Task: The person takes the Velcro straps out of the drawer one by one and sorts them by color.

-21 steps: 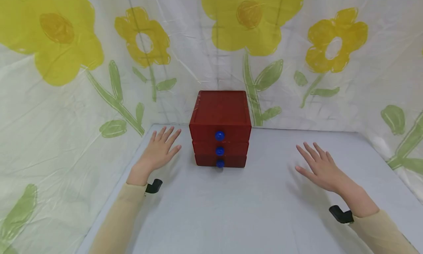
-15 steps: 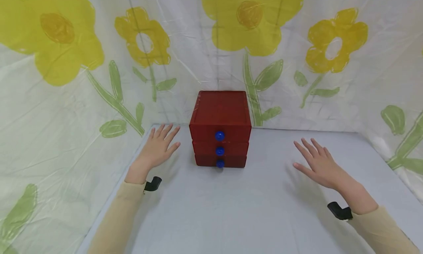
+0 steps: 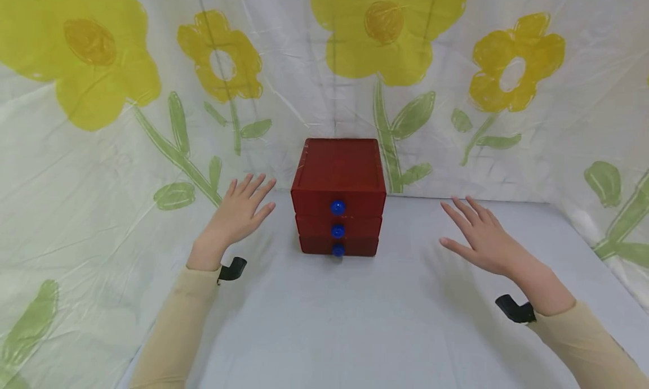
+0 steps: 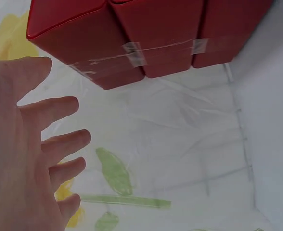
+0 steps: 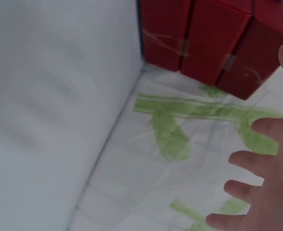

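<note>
A red three-drawer box (image 3: 338, 166) stands at the back middle of the table, its drawers closed. Three blue knobs, the top knob (image 3: 337, 207) among them, run down its front. My left hand (image 3: 235, 214) is held above the table to the left of the box, fingers spread and nothing in it. On the other side, farther off, my right hand (image 3: 484, 237) hovers with its fingers spread too, holding nothing. Clear tape (image 4: 135, 54) crosses the side of the red box in the left wrist view. The right wrist view shows the box's other side (image 5: 211, 43), also taped.
A pale table (image 3: 334, 321) spreads under both hands. Behind and beside it hangs a white sheet (image 3: 289, 57) printed with yellow flowers and green stems. Black wrist mounts (image 3: 232, 269) sit at the sleeve cuffs.
Both hands have risen and moved forward, and the right hand has also come a little left toward the red drawer box. The box has stayed in place.
</note>
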The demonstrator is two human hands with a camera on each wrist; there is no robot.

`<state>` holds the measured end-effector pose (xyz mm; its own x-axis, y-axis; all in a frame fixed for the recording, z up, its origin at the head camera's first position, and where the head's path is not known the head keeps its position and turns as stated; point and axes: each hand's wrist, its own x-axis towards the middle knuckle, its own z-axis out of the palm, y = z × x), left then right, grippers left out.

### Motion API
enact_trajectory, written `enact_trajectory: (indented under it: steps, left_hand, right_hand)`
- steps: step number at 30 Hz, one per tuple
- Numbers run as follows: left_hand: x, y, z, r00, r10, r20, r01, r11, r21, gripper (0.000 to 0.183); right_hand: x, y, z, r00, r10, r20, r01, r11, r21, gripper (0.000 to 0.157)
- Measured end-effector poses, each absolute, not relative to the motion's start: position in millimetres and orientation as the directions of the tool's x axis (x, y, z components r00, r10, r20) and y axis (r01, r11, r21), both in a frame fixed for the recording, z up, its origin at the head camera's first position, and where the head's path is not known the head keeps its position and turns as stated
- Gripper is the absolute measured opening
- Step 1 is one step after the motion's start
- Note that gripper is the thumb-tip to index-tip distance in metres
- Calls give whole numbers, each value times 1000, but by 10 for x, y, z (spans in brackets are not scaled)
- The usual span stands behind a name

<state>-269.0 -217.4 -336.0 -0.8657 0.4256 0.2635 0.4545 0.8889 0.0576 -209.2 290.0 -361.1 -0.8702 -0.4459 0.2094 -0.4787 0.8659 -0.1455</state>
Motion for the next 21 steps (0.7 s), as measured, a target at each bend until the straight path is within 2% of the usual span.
enact_trajectory:
  steps: [5,14,18,21]
  left_hand:
    - [-2702,-2156,-3252,-851,446,276,484,871,86,59]
    - [-2709,-2073,-3104,-819,478,318,536,834,126,58]
    - [-2717,-2026,-3046,-814,483,321,546,825,143,57]
    - [-2731,-1991,-3011,-813,486,321,551,820,154,56]
  right_hand:
    - [-2140,2818,-3513,-846,-469,255,-513,846,-145,79]
    - [-2148,2614,-3345,-847,-443,292,-509,835,-208,79]
    - [-2155,2511,-3334,-805,-450,386,-551,808,-208,78]
    - [-2165,2424,-3337,-735,-467,491,-611,771,-181,78]
